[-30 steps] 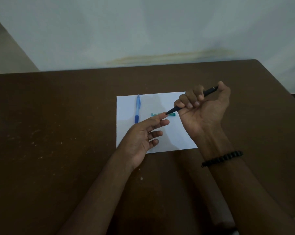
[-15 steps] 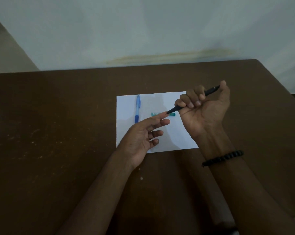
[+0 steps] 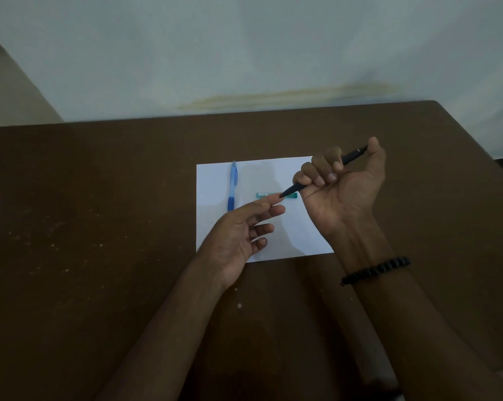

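My right hand (image 3: pixel 342 195) is turned palm up above the white sheet of paper (image 3: pixel 215 227), its fingers curled round a black pen (image 3: pixel 351 155) with the thumb on the pen's far end. The pen's tip points down-left and meets the fingertips of my left hand (image 3: pixel 238 235), which lies palm up with straight fingers. A blue pen (image 3: pixel 232 185) lies on the paper's left part. A small teal tube (image 3: pixel 266 195) lies on the paper, partly behind the pen tip.
The paper lies in the middle of a brown table (image 3: pixel 85 227) that ends at a pale wall (image 3: pixel 244 53) behind. The table's right edge runs close to my right forearm, which wears a black bead bracelet (image 3: pixel 376 270).
Almost nothing has moved. My right hand with the black pen has risen very slightly, and the pen tip stays at my left fingertips.
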